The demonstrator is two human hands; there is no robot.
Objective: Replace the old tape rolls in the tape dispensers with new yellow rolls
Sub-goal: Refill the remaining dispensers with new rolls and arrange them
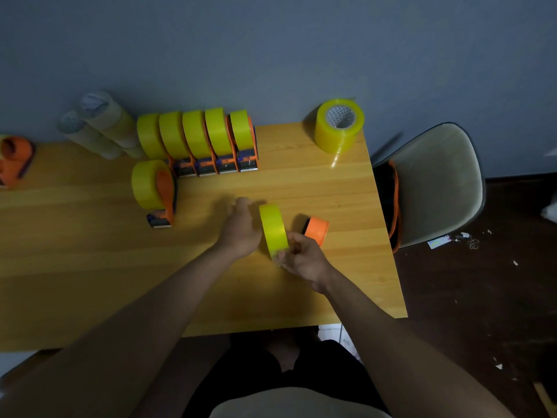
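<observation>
A yellow tape roll [272, 229] stands on edge near the middle of the wooden table [90, 267]. My left hand [241, 229] lies against its left face with fingers fairly straight. My right hand [301, 256] pinches the roll's lower edge, where a loose clear tape end shows. An orange dispenser [316, 229] lies just right of the roll, partly hidden behind it. A row of several orange dispensers with yellow rolls [199, 140] stands at the back. One more loaded dispenser [155, 188] stands in front of that row.
A stack of yellow rolls [339, 128] sits at the back right corner. Pale used rolls [99, 125] lie at the back left, and more orange dispensers [15, 159] at the far left edge. A grey chair [434, 182] stands right of the table.
</observation>
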